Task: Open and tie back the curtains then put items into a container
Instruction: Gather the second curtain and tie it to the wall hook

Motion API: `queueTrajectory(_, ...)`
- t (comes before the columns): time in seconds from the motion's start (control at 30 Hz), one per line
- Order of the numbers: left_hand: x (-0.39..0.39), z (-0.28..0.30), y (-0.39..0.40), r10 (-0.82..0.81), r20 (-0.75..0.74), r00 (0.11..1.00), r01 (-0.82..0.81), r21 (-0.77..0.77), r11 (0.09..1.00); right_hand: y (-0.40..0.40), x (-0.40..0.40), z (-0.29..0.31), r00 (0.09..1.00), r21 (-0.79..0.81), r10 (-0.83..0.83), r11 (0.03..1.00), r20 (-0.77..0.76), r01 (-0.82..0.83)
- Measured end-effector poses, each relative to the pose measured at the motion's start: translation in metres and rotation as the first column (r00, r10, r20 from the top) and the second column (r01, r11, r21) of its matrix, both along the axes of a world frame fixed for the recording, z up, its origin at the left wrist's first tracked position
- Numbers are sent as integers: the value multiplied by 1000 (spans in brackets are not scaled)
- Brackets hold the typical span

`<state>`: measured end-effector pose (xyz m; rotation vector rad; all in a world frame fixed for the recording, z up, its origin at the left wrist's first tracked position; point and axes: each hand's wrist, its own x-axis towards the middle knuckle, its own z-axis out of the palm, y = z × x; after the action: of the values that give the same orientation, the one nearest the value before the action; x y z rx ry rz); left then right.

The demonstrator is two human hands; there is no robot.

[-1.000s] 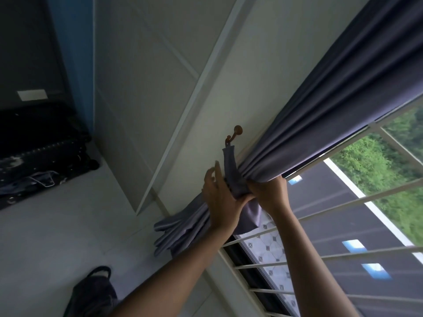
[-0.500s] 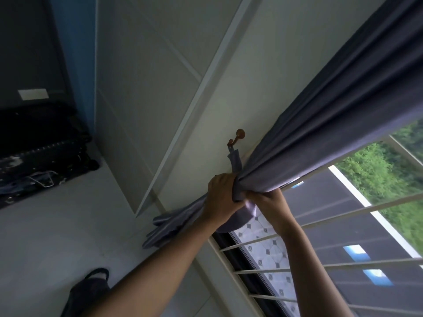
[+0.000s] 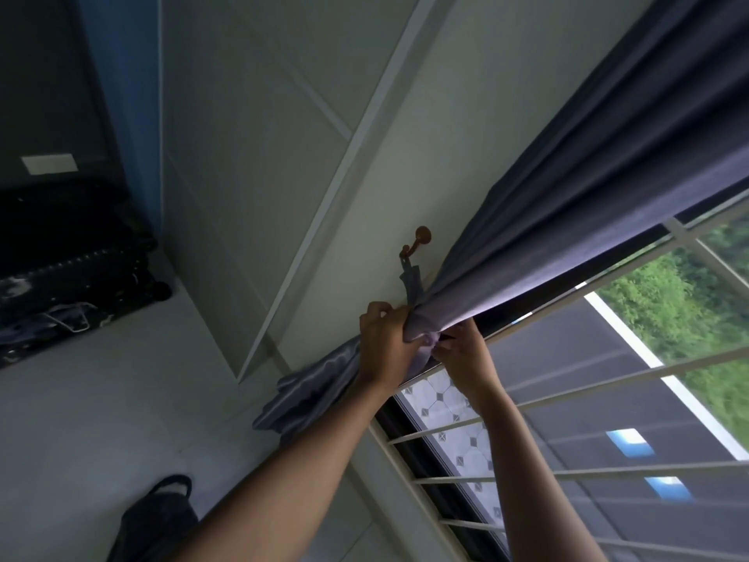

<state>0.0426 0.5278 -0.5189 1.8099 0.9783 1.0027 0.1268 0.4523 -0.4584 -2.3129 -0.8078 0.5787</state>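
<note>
A grey-purple curtain (image 3: 575, 221) is drawn to the left side of the window and gathered into a bunch. My left hand (image 3: 383, 342) grips the gathered bunch just below a brown wall hook (image 3: 417, 239). A fabric tie-back strap (image 3: 411, 279) hangs from that hook down to the bunch. My right hand (image 3: 462, 350) pinches the fabric on the window side of the bunch, fingers curled. The curtain's lower end (image 3: 308, 393) spills out below my left hand.
White window bars (image 3: 587, 399) run across the open window to the right. A black suitcase (image 3: 69, 269) lies on the floor at far left. A dark bag (image 3: 158, 521) sits on the floor near the bottom edge. A pale panelled wall (image 3: 251, 156) rises behind.
My left hand went from flat against the bunch to gripping round it. My right hand shifted from under the bunch to pinching the fabric at its side. The view tilted slightly.
</note>
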Motion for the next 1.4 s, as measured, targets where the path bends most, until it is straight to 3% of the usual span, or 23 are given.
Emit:
queueTrajectory(0.13,-2,2,4,35,6,999,-35,3,999,1,-2,-8,998,-42,17,999,66,-14)
queueTrajectory(0.23,-6,-3,13,-50,-36,998,49,-14,999,4,-6,-10,994,-98,14,995,110,-3)
queueTrajectory(0.33,-11,-1,24,-128,-44,991,127,-25,992,1,-16,-16,964,-74,-185,977,192,202)
queueTrajectory(0.4,-16,5,29,-141,-49,989,139,-32,990,-3,-28,-20,909,30,-355,933,220,358)
queueTrajectory(0.47,-20,11,30,-160,-51,986,158,-32,987,-8,-43,-29,887,197,-440,891,141,410)
queueTrajectory(0.63,-26,23,27,-217,-90,972,211,-71,975,-1,-78,-55,923,419,-331,822,-196,385)
queueTrajectory(0.77,-30,23,36,-269,-124,955,260,-89,962,13,-85,-57,882,500,-428,730,-198,466)
queueTrajectory(0.9,-35,30,37,-329,-80,941,322,-91,942,26,-85,-49,717,444,-524,563,-460,697)
queueTrajectory(0.97,-35,31,35,-325,-31,945,320,-118,940,30,-77,-46,669,370,-505,571,-546,733)
queueTrajectory(1.03,-35,22,37,-332,-73,940,323,-117,939,35,-66,-44,643,283,-513,612,-569,739)
queueTrajectory(1.1,-36,12,42,-342,-109,934,331,-105,938,40,-60,-43,601,246,-528,593,-601,767)
queueTrajectory(1.2,-35,11,46,-374,-94,923,368,-75,927,44,-63,-41,574,349,-594,458,-564,818)
queueTrajectory(1.27,-33,13,45,-410,-120,904,407,-46,912,46,-75,-44,500,426,-559,268,-662,864)
queueTrajectory(1.33,-31,7,46,-428,-156,890,430,-24,902,50,-88,-50,367,376,-357,47,-859,925)
queueTrajectory(1.4,-31,0,49,-399,-218,891,409,1,913,57,-90,-55,324,341,-188,-63,-927,938)
